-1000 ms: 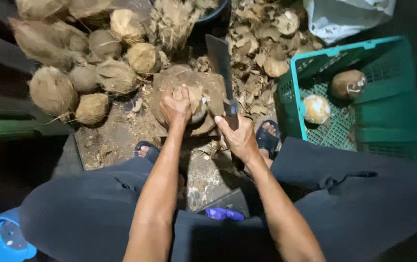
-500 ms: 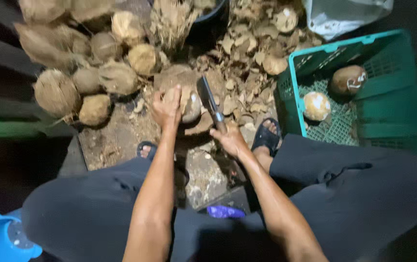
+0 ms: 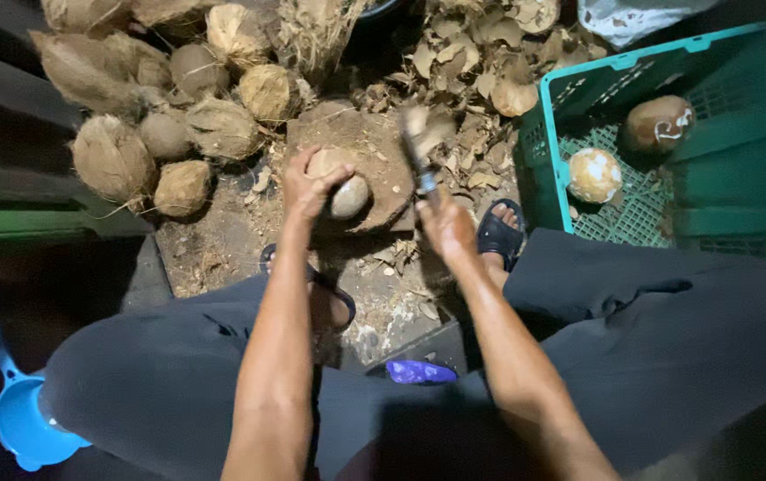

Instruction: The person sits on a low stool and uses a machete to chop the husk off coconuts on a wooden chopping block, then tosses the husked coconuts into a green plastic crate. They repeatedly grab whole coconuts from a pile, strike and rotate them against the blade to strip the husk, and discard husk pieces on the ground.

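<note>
The left hand (image 3: 310, 183) is curled over a partly husked coconut (image 3: 340, 185), fingers wrapped across its top and pressing it down on a worn, rounded chopping block (image 3: 360, 142). The coconut sits directly under that hand, on the near part of the block. Just to its right, the right hand (image 3: 448, 227) is clenched around the handle of a cleaver (image 3: 420, 151), whose blade is blurred and stands above the block's right edge, close beside the coconut; whether it touches the block cannot be told.

Beyond and to the left of the left hand lies a heap of unhusked coconuts (image 3: 115, 156); about eight can be made out, though the pile runs off the top edge, so the count is uncertain. Beyond the right hand the ground is strewn with dry husk scraps (image 3: 476, 67). To the right of the right hand stands one green plastic crate (image 3: 712, 160), holding two coconuts: a pale peeled coconut (image 3: 595, 175) nearer the hand and a brown coconut (image 3: 657, 125) farther off.

Two sandalled feet show: the right sandal (image 3: 497, 233) just beside the right wrist, the left one mostly hidden beneath the left forearm. Well behind and to the left of the left arm lies one blue plastic scoop (image 3: 22, 414). Between the forearms, near the person's lap, sits one small purple object (image 3: 418, 371) that cannot be identified.
</note>
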The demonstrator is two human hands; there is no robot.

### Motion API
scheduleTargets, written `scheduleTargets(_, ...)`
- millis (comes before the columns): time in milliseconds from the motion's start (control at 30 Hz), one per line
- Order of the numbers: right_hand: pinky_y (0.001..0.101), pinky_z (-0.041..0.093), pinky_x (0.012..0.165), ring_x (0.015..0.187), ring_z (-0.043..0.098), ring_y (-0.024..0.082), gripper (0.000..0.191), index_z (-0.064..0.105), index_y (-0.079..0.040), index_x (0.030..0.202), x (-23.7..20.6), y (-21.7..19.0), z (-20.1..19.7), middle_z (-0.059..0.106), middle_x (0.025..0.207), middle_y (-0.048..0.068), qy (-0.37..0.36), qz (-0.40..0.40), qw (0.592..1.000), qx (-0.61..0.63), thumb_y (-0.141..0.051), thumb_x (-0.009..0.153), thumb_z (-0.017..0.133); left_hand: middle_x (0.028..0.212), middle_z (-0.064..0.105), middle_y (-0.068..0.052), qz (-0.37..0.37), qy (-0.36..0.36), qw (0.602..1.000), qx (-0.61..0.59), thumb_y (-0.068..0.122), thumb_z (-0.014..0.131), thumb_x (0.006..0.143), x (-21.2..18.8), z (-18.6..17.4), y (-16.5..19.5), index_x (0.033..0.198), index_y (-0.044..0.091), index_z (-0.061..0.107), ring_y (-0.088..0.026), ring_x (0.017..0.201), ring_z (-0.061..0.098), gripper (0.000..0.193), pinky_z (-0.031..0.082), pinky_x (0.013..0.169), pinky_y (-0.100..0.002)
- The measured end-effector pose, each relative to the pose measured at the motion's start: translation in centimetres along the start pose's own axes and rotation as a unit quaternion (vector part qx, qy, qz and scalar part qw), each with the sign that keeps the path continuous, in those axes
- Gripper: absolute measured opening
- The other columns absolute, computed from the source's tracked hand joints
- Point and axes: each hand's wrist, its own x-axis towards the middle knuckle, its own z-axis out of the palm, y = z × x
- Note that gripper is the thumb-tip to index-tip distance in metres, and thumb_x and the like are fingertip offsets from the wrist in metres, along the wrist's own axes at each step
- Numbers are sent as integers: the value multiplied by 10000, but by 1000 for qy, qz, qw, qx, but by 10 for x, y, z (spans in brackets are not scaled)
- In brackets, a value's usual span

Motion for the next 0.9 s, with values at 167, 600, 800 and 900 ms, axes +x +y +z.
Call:
scheduleTargets(167,427,480,601,616,587,269,434,684,-39,869,0,-6,-33,612,657,122,-2,-8,993,121,-467,944,697,1152,720,-204,-67,192,977,70,563,724,816,4,26,11,1124,45,758,-348,1038,663,604,505,884,-485)
scheduleTargets(600,334,382,451,503,472,121,428,575,-71,744,-43,-71,-45,499,609,-20,-102,-26,948,299,-428,953,687,869,748,-220,-86,141,985,46,502,600,888,9,28,24,1036,74,794,-379,791,707,493,513,712,-497)
scheduleTargets(800,315,442,527,567,521,107,351,653,-46,843,-40,-74,-22,580,623,-6,-41,-100,970,217,-377,950,695,934,744,-232,-28,152,988,11,468,599,934,5,32,23,1053,71,780,-406,869,717,452,532,777,-474)
scheduleTargets(900,355,456,559,583,518,153,395,644,-5,836,-39,-69,-20,556,622,45,-52,-103,979,167,-373,960,715,934,742,-232,-54,159,985,31,447,612,917,4,34,23,1048,78,782,-414,873,715,427,534,773,-476)
